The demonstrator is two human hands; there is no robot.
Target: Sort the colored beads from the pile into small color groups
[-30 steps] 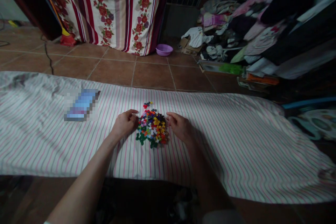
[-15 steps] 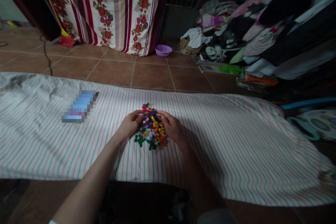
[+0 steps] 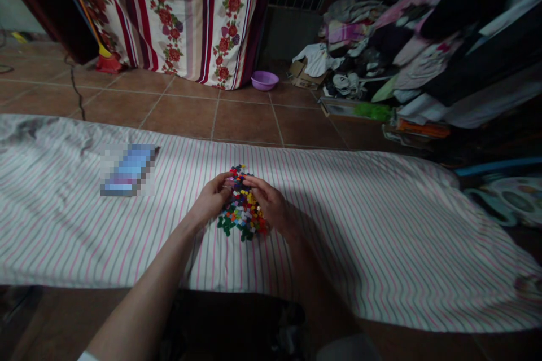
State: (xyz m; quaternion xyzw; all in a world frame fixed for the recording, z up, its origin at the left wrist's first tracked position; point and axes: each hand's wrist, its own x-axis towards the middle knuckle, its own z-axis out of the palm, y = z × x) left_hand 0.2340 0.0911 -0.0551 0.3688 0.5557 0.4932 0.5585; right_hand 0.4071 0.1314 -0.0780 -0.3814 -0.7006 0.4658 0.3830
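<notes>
A heap of small coloured plastic pieces, like tiny toy blocks, lies on a striped cloth. Green ones gather at its near side, with yellow and red ones toward the right. My left hand curves round the heap's left edge, its thumb apart from the fingers. From the other side, my right hand reaches over the upper right part of the heap with fingers stretched out and thumb apart. The fingertips of both hands come close together above the far end. I make out no piece held in either hand.
On the cloth to the left lies a flat, blurred-out object. Beyond the cloth are a tiled floor, a purple basin, a red broom and a floral curtain. Clothes are heaped at the right.
My right hand has moved left and inward over the heap, covering more of its right side. The left hand has shifted slightly up, and the fingertips are nearer each other.
</notes>
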